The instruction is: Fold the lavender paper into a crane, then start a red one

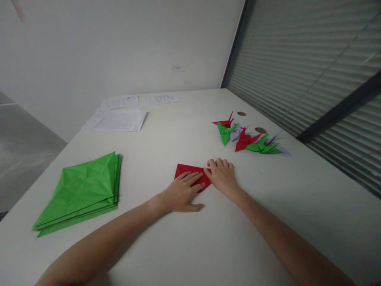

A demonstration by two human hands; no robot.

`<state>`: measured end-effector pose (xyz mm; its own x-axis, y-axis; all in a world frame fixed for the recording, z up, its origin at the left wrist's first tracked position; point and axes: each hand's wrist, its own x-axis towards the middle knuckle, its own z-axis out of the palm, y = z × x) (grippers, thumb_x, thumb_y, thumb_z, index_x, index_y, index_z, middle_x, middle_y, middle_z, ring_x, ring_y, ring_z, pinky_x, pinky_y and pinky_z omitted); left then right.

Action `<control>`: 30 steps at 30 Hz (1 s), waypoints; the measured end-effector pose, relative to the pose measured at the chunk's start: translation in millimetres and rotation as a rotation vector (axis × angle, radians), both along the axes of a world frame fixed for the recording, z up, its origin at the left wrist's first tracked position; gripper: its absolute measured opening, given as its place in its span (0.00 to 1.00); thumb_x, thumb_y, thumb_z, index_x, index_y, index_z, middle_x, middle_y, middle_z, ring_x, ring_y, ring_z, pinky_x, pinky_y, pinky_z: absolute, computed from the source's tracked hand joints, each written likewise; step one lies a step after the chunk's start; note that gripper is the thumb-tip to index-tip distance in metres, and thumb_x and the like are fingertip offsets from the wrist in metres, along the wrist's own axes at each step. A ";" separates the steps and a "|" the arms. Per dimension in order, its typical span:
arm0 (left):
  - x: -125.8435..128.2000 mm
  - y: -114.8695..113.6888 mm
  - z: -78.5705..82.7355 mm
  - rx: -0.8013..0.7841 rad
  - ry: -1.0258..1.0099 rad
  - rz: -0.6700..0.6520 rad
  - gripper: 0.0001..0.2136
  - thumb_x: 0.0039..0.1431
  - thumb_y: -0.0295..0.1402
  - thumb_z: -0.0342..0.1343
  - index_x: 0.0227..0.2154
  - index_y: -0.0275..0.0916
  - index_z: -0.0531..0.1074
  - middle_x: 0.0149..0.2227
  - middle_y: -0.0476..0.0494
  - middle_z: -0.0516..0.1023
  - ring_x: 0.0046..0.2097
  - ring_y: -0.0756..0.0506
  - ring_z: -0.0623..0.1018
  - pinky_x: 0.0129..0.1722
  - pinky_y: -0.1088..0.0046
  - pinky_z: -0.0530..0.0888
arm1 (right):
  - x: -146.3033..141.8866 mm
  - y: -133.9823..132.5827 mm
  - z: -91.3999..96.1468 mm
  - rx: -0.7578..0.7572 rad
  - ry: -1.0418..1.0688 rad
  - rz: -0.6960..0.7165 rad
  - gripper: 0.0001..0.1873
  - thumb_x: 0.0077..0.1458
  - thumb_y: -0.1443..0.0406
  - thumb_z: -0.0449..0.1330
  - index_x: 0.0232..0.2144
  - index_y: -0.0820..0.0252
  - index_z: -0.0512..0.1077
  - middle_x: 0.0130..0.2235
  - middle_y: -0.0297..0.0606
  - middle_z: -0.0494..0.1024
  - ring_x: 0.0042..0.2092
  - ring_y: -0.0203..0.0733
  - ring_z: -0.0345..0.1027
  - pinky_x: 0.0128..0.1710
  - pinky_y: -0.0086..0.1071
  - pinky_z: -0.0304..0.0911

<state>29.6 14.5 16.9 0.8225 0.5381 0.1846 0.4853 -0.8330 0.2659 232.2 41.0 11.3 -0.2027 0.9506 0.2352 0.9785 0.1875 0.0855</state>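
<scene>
A folded piece of red origami paper (183, 168) lies on the white table in front of me. My left hand (185, 192) rests flat across it, fingers stretched and thumb spread to the side, covering much of its near part. At the paper's right end is my right hand (222, 174), its fingers curled and its thumb on the red edge. The right corner of the paper is hidden under that hand.
To the left lies a stack of large creased green paper (86, 182). Several folded paper cranes in red, green (263, 147) and pale purple sit at the right, near two round table holes (260, 130). Printed sheets (119, 120) lie at the back left. Window blinds (312, 59) border the right side.
</scene>
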 end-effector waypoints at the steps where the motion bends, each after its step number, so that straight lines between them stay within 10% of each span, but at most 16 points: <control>1: 0.1 -0.1 0.0 -0.002 0.002 0.002 0.30 0.56 0.51 0.55 0.55 0.36 0.67 0.64 0.28 0.62 0.65 0.34 0.61 0.63 0.52 0.59 | 0.3 -0.1 -0.1 0.002 -0.002 0.002 0.13 0.63 0.55 0.52 0.41 0.57 0.69 0.39 0.45 0.72 0.44 0.51 0.61 0.40 0.38 0.47; 24: -0.5 -1.4 -0.3 -0.011 0.003 0.019 0.30 0.55 0.50 0.57 0.56 0.35 0.67 0.66 0.30 0.57 0.66 0.34 0.61 0.64 0.52 0.59 | 77.7 7.4 -3.0 0.101 0.121 -0.109 0.14 0.64 0.60 0.48 0.43 0.59 0.70 0.38 0.47 0.74 0.41 0.52 0.66 0.38 0.41 0.55; 30: -0.3 -1.3 -0.8 -0.004 -0.005 0.010 0.30 0.55 0.49 0.57 0.56 0.35 0.67 0.65 0.29 0.58 0.66 0.34 0.61 0.64 0.52 0.59 | 67.4 -21.9 10.0 0.058 0.279 0.349 0.19 0.65 0.58 0.50 0.52 0.61 0.70 0.55 0.47 0.74 0.57 0.50 0.64 0.55 0.46 0.58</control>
<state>29.2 13.2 16.1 0.8161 0.5469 0.1868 0.4920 -0.8270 0.2720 299.7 19.1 21.3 -0.4298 0.8204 0.3771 0.8448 0.5128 -0.1528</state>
